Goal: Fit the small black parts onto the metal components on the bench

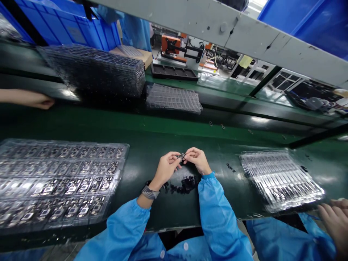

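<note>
Both hands meet over the green bench, pinching a small silver-and-black electronic part [181, 156] between the fingertips. My left hand [165, 167], with a grey band at the wrist, has its thumb and fingers closed on one side of it. On the other side, the thumb and fingertips of my right hand [198, 159] are closed on the part. Fingers hide much of it, and its exact kind is too small to tell. Just below the hands lies a loose heap of small black pieces [187, 185].
A clear tray of small circuit boards [84, 185] lies left; stacked clear trays with metallic parts [280, 177] lie right. Behind are a tall tray stack [103, 72] and flatter trays [174, 98]. Other people's hands show at left [35, 99] and right [335, 217]. A grey beam [217, 25] crosses overhead.
</note>
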Demonstrator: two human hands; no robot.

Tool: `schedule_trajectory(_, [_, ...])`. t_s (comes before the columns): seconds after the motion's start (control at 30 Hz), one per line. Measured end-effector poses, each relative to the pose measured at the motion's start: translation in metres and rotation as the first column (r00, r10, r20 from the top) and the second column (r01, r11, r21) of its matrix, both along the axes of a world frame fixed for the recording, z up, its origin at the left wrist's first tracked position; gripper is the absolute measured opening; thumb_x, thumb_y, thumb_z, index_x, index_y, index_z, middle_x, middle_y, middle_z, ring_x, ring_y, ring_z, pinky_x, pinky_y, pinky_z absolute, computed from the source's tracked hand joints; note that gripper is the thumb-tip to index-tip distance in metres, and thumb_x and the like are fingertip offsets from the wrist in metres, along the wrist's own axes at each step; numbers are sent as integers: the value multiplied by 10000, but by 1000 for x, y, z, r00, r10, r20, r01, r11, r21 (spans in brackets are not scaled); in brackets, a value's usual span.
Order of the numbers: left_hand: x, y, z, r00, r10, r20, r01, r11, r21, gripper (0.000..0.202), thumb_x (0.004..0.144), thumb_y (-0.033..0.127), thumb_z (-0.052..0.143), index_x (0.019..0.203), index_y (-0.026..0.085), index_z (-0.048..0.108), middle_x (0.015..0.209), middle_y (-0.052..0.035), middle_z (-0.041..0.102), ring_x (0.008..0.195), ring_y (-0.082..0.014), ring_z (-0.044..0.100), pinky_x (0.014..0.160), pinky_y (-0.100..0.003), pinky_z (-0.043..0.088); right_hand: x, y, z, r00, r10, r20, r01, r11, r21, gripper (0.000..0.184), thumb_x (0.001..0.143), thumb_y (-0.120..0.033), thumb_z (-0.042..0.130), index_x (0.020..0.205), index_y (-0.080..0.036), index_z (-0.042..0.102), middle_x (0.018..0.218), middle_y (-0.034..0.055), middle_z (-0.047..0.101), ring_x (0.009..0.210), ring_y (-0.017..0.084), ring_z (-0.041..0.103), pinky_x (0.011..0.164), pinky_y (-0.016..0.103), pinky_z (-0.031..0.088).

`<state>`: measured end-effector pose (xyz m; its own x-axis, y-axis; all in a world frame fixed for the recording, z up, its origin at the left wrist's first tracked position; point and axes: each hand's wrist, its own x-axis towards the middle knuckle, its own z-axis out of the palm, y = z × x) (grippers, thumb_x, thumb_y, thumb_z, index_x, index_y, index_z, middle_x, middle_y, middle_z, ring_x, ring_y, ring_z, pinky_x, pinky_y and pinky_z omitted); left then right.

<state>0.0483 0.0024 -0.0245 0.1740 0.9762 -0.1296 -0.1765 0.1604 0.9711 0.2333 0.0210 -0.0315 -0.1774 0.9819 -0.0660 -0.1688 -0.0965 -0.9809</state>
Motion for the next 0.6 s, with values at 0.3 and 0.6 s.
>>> schedule_trajectory(0.3, [0,-1,1,1000,-3,-4,3,1000,3,319,772,362,755,969,137,644,653,3,649,534,-147,657,468,-216,480,-3,-1,3,1000,-2,15,2,1000,-8,362,692,-403,917,874,-188,689,744,31,755,637,186,724,665,308,598])
schedule_trajectory(0.6, [0,-2,1,998,13,-66,-12,1000,11,303,768,363,760,948,145,650,635,7,639,532,-153,658,452,-213,461,-3,-2,6,999,11,32,-11,1000,6,332,732,-399,895,897,-181,706,756,42,761,668,186,724,674,305,581])
